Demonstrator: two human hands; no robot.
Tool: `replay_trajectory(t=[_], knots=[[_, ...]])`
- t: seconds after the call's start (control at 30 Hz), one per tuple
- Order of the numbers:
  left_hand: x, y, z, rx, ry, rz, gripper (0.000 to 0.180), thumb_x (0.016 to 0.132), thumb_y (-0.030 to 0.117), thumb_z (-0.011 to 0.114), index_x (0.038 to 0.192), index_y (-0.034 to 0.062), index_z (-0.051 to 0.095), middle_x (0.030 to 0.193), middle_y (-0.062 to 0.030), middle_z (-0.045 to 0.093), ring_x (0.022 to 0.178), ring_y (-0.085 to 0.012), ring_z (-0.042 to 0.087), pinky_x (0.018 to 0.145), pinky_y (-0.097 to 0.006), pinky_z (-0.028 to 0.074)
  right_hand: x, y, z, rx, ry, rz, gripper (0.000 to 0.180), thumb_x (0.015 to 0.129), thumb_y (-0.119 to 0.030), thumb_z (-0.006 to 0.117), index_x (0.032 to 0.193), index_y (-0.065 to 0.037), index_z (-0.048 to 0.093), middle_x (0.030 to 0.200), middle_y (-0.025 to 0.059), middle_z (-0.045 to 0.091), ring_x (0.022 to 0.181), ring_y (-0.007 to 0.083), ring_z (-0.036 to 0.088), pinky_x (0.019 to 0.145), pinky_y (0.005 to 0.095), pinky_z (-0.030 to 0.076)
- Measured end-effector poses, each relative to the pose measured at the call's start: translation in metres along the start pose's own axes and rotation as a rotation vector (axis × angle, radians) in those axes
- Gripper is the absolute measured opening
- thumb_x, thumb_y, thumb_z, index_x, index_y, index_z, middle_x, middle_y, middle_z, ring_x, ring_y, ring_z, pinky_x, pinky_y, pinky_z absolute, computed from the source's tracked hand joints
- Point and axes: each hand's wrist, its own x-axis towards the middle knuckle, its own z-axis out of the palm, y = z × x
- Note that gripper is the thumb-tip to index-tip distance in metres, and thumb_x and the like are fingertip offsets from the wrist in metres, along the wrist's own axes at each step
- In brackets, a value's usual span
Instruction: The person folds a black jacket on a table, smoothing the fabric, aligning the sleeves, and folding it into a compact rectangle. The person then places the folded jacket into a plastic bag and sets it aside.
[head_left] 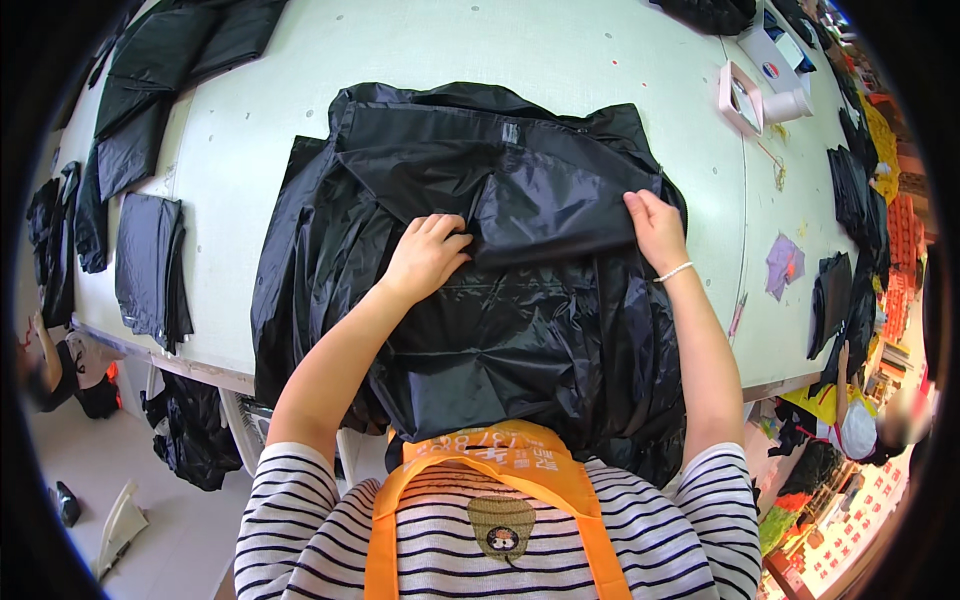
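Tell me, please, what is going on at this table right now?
A person in a striped top and orange apron works on a black garment spread on a pale green table. The left hand presses flat on its middle, while the right hand grips the edge of a folded flap. More black pieces lie along the table's left side.

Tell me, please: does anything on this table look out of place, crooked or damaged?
Nothing looks damaged or spilled. The black garment lies crumpled and hangs over the near edge of the table, with the left hand and right hand on its folded panel. A small purple fabric scrap and thread bits lie loose at the right.
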Motion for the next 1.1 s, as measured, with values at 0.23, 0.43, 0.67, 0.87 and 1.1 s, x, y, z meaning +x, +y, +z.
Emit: replay_trajectory(t=[0.23,0.43,0.67,0.87,1.1], knots=[[0.006,0.028,-0.034,-0.148,0.382,-0.018,0.017,0.068,-0.004,0.071,0.084,0.0020,0.067,0.089,-0.0090,0.061,0.080,-0.0263,0.060,0.068,-0.034,0.049,0.037,0.059,-0.040,-0.654,0.222,-0.287,0.032,0.087,-0.034,0.062,0.069,-0.009,0.054,0.062,0.0080,0.056,0.064,0.0276,0.055,0.067,0.0388,0.039],[0.001,0.041,-0.012,-0.230,0.309,-0.120,0.015,0.069,-0.003,0.071,0.083,0.0021,0.065,0.095,-0.0090,0.061,0.087,-0.0265,0.060,0.074,-0.034,0.049,0.001,-0.074,0.025,-0.200,0.108,-0.724,0.015,0.072,-0.018,0.071,0.081,-0.010,0.062,0.083,0.0056,0.060,0.078,0.0260,0.058,0.072,0.0390,0.045],[0.008,0.033,-0.002,-0.373,0.081,-0.165,0.011,0.078,0.000,0.062,0.086,0.0045,0.057,0.115,-0.0105,0.063,0.108,-0.0307,0.058,0.097,-0.043,0.042,-0.052,-0.086,0.098,-0.020,-0.131,-0.418,0.022,0.080,-0.018,0.068,0.096,-0.004,0.063,0.093,0.0071,0.060,0.088,0.0253,0.058,0.078,0.0346,0.047],[0.015,0.031,-0.015,-0.447,0.039,-0.236,0.016,0.082,-0.002,0.058,0.092,0.0066,0.050,0.125,-0.0122,0.060,0.123,-0.0316,0.051,0.110,-0.052,0.024,-0.061,-0.109,0.071,-0.079,0.040,-0.539,0.020,0.075,-0.011,0.069,0.094,-0.006,0.064,0.089,0.0041,0.060,0.085,0.0217,0.059,0.074,0.0338,0.046],[0.036,0.038,-0.052,-0.492,0.033,-0.138,0.039,0.090,0.020,0.051,0.125,0.0042,0.051,0.138,-0.0140,0.049,0.136,-0.0324,0.034,0.113,-0.051,0.015,-0.068,-0.126,0.061,-0.031,0.225,-0.614,0.018,0.073,-0.009,0.070,0.090,-0.008,0.065,0.088,0.0012,0.060,0.086,0.0200,0.058,0.077,0.0343,0.044]])
